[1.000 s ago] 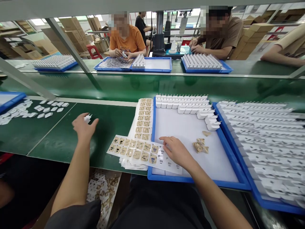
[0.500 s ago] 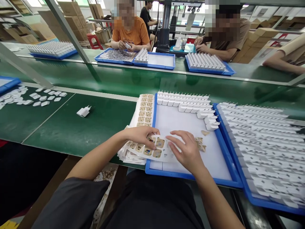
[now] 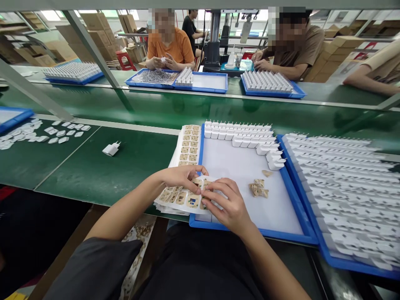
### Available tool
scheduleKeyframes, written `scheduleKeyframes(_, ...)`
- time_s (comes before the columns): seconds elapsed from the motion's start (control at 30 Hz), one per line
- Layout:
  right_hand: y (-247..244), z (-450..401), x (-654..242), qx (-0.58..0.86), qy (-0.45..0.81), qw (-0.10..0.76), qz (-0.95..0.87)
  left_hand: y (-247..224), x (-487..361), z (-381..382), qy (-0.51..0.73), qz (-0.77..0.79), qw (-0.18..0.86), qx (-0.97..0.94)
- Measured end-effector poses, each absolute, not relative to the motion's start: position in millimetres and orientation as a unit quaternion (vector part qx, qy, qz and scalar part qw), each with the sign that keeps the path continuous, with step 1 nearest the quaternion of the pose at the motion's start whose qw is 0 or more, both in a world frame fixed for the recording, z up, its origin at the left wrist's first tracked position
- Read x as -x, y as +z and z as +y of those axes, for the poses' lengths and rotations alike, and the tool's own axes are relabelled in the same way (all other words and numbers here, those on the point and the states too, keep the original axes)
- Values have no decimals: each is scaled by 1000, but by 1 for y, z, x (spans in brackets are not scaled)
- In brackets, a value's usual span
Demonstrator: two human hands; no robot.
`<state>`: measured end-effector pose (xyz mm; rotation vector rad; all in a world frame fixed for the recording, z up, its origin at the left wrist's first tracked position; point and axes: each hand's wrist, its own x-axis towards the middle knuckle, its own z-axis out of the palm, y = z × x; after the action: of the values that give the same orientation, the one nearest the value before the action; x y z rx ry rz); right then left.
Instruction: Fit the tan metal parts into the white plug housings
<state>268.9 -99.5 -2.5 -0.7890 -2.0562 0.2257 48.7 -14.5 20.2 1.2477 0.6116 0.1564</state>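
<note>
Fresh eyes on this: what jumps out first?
Probably the dense rows of white plugs packing the blue tray on the right. Next, front and centre, the left grip holds a sheet of tan stickers, with the right grip at its right end. Then the lone white adapter lying on the green bench, to the left.
</note>
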Motion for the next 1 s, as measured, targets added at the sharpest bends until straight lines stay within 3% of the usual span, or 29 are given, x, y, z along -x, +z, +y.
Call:
scheduleKeyframes(0.2, -2, -105, -269, 299, 68, 471, -827, 18, -52, -14, 70, 300, 756, -578)
scheduleKeyframes(0.37, -9, -112, -295, 348, 154, 537, -753, 18, -45, -6, 45, 342, 705, -620)
scheduleKeyframes(0.5, -21, -116, -327, 438, 176, 514, -716, 21, -49, 3, 4, 421, 493, -762)
scheduleKeyframes(0.67, -32, -124, -342, 454, 188, 477, -729, 23, -119, 30, 106, 444, 155, -876)
scheduleKeyframes(0.87, -34, -127, -339, 446, 182, 468, -741, 8, -267, 71, 115, 159, -33, -980)
scheduleKeyframes(1.0, -34, -128, -340, 466, 193, 469, -725, -4, -331, 84, 83, 62, -76, -992)
